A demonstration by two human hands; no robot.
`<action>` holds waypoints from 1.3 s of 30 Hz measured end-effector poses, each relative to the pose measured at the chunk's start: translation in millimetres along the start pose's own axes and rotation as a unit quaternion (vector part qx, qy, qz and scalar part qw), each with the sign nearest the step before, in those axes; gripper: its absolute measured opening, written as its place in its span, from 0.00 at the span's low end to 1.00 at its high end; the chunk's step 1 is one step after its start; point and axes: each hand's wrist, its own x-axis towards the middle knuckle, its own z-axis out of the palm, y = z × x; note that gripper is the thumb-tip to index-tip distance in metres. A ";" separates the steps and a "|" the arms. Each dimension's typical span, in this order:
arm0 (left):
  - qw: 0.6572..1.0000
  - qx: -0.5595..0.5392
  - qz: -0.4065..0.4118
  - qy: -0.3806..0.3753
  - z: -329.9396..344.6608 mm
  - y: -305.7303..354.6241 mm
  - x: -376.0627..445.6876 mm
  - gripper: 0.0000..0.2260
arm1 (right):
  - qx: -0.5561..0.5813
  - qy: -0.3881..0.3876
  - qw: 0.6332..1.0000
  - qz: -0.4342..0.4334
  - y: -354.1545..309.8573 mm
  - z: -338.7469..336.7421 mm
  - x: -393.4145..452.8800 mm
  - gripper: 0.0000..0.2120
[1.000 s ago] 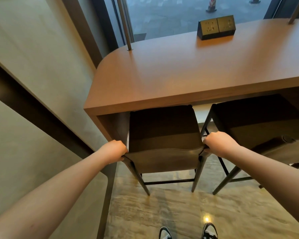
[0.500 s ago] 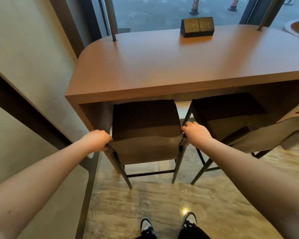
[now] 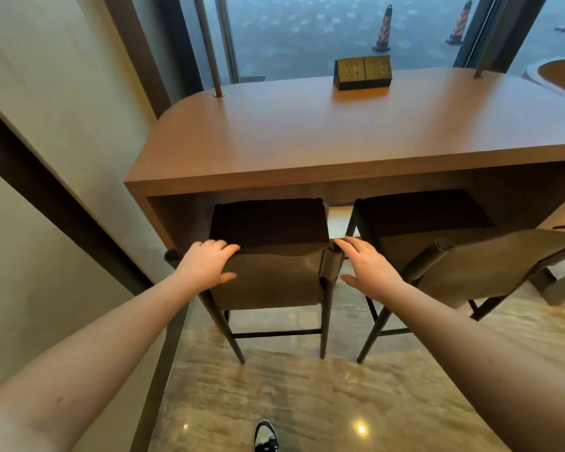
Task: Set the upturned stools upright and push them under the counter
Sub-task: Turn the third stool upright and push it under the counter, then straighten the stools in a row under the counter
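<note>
Two brown stools stand upright with their seats tucked under the wooden counter (image 3: 307, 148). The left stool (image 3: 274, 278) is straight in front of me, and its backrest faces me. My left hand (image 3: 206, 265) lies over the backrest's top left corner, fingers hooked over the edge and thumb on the rear face. My right hand (image 3: 366, 265) is spread beside the top right corner; only its fingertips touch the post. The right stool (image 3: 477, 265) stands at a slight angle next to it, untouched.
A dark socket box (image 3: 362, 72) sits on the counter near the window. A thin metal post (image 3: 209, 50) rises from the counter's left end. A wall (image 3: 46, 158) runs close along the left. My shoe (image 3: 266, 435) is on the polished floor.
Both fists held the left stool's backrest posts before. Now my right hand has opened and come off the post, and my left hand has shifted onto the top edge.
</note>
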 end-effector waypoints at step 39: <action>0.982 -0.133 0.035 -0.131 -54.0 206.9 134.5 0.21 | -0.083 0.015 0.996 -0.020 217.6 -30.5 -5.1 0.18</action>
